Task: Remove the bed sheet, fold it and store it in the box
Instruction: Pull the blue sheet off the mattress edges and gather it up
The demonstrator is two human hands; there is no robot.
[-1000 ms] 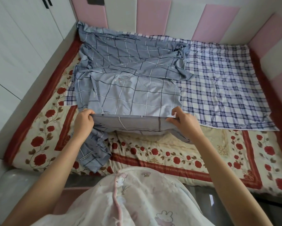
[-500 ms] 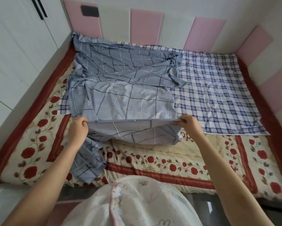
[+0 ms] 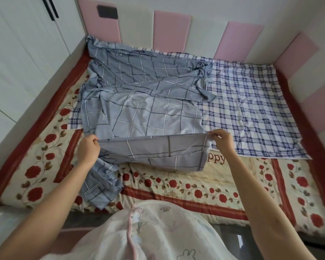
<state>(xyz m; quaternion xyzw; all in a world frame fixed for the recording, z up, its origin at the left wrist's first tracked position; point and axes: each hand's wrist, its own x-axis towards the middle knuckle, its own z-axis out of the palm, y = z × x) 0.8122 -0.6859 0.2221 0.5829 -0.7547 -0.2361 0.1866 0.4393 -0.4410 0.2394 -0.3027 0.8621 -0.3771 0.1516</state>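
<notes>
the sheet (image 3: 139,102), grey-blue with a wide check, lies rumpled over the left and middle of the bed, its far end bunched against the pink and white wall pads (image 3: 172,29). its near edge is lifted off the bed and stretched between the two hands, with the cloth below that edge hanging down over the quilt (image 3: 195,184). the left hand (image 3: 88,151) grips the left corner of the lifted edge, fingers curled around the cloth, and a loose tail of sheet drops below it toward the bed's near edge. the right hand (image 3: 221,143) pinches the right corner between thumb and fingertips. a plaid cloth (image 3: 251,113) lies flat on the right of the bed, partly under the sheet. the quilt, cream with red roses and a red border, lies under both. the person's pale printed garment (image 3: 148,231) fills the bottom of the view. white cabinet doors (image 3: 17,53) stand to the left.
</notes>
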